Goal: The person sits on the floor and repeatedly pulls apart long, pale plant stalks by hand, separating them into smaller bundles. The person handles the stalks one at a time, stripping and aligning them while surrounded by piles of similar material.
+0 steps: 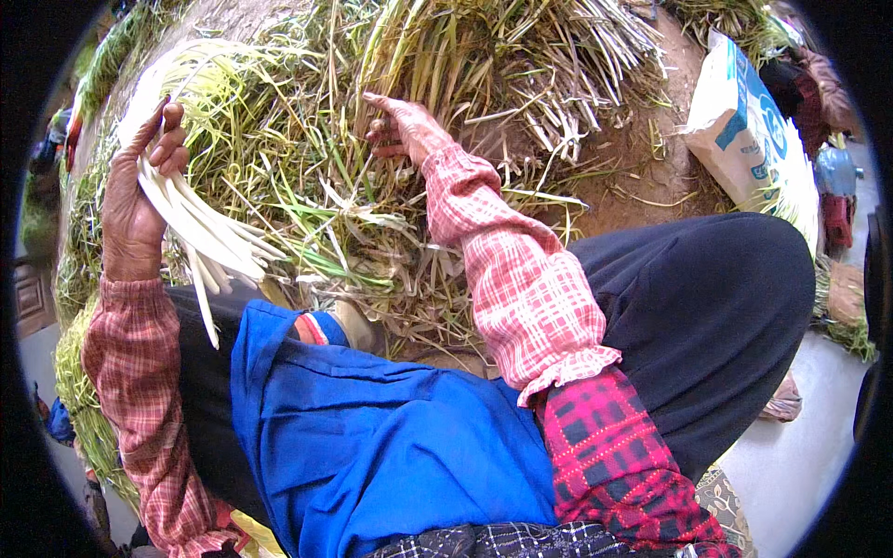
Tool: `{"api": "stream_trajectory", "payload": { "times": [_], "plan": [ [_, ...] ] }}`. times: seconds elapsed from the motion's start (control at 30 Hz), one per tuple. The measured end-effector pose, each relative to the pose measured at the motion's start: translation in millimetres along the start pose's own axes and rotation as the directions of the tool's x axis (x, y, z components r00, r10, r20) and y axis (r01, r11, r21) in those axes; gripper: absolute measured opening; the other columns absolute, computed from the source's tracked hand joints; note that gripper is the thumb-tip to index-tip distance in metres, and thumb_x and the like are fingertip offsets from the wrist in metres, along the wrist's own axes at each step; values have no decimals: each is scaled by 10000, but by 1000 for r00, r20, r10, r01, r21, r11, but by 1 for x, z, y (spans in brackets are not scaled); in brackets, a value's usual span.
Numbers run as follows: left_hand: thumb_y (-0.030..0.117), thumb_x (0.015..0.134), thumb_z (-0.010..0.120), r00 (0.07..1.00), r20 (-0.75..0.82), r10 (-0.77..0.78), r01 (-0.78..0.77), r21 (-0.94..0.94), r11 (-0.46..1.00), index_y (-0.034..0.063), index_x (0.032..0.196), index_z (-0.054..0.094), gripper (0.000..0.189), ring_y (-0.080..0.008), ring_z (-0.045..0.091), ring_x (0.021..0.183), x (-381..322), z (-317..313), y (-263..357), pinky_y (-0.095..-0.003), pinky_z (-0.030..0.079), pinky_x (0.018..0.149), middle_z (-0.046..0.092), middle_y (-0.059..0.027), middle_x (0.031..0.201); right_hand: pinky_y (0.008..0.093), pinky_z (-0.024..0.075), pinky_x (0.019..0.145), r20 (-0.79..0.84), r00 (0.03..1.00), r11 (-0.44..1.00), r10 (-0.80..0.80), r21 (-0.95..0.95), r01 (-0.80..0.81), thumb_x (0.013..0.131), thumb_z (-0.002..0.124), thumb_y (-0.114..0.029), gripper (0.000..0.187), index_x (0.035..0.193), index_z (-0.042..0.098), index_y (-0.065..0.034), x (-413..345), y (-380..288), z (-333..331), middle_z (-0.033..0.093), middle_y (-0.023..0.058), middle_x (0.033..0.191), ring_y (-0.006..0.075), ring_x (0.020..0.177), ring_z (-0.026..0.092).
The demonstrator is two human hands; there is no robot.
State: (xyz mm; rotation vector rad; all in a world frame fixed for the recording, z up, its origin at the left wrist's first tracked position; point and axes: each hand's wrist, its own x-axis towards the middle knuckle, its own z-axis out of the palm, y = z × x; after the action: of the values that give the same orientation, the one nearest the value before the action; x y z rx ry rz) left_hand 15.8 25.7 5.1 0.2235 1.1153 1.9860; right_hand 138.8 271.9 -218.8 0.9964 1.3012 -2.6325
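Note:
At the left, my left hand is closed around a bundle of long pale stalks. Their white ends point down and right, and yellow-green leaves spread above the hand. My right hand reaches over the heap of leafy stalks at the top centre, its fingers partly spread and nothing clearly held in them. Some of its fingers are partly hidden. Loose green and dry leaves lie between the two hands.
A white and blue printed bag stands at the upper right, with pale stalks beside it. My bent knees and a blue apron are below. Another person's sleeve shows at the far right. More greens lie at the left edge.

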Motion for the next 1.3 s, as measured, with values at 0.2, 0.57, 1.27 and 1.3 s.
{"api": "stream_trajectory", "payload": {
  "times": [0.2,0.57,1.27,1.3],
  "plan": [
    [60,973,400,1000,21,-17,17,-18,1000,-89,1144,445,231,-105,392,618,2,-4,1,-227,378,523,546,-130,960,259,518,566,-8,988,988,-156,1,156,740,769,-367,413,1014,628,-93,-30,-5,-1,601,-17,728,91,622,580],
    [53,976,364,999,-10,31,-31,23,999,-99,1161,435,250,-102,398,622,4,9,-2,-226,384,538,560,-159,1010,230,410,434,-215,894,897,-394,-303,322,849,650,-340,341,903,676,-4,-66,-1,-69,536,4,580,80,491,531],
    [54,973,396,1000,-18,-8,9,54,999,-94,1147,449,235,-99,406,603,5,8,-5,-215,381,522,567,-145,973,400,506,649,-433,433,522,-791,-846,109,734,732,-351,274,905,719,-137,-47,-20,-51,681,116,766,288,714,654],
    [53,973,396,999,-34,2,0,54,999,-94,1148,449,235,-99,406,603,4,12,-8,-215,381,522,566,-145,975,390,498,630,-415,384,501,-825,-851,158,741,735,-364,292,906,718,-124,-47,-16,-54,677,99,743,264,685,647]
  ]
}}
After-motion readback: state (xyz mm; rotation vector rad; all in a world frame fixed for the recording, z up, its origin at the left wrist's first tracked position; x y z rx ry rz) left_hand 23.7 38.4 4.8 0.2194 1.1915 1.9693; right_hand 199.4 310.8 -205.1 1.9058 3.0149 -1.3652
